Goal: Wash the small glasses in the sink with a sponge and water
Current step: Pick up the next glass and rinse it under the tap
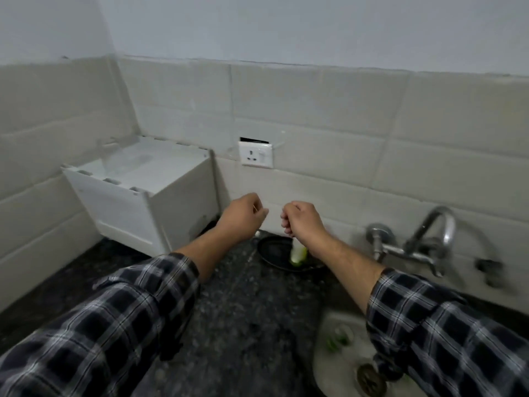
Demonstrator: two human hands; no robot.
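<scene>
Both arms reach forward over the dark speckled counter (243, 310), sleeves of checked cloth pushed back to the forearm. The left hand (242, 214) hangs in the air at about 12 o'clock from frame centre, fingers curled loosely toward the palm with nothing visibly held. The right hand (300, 217) hangs just beside it at 1 o'clock, fingers likewise curled in; whether anything small sits inside the curl cannot be told.

Below the right hand, a dark round pan (274, 253) rests on the counter against the tiled wall, and a pale bottle with green at its base (299, 255) stands on it (blurred, so its exact kind is unclear).

The sink (329, 365) lies at 5 o'clock, partly covered by the right sleeve. Inside it, near the left wall, lie small green-tinted glasses (339, 338), blurred; their number cannot be made out. The drain (370, 379) sits at the bottom edge.

A metal tap (423, 239) is fixed to the wall at 3 o'clock. A white box (137, 190) stands in the corner at 10 o'clock, and a wall socket (256, 154) is mounted at 12 o'clock.
</scene>
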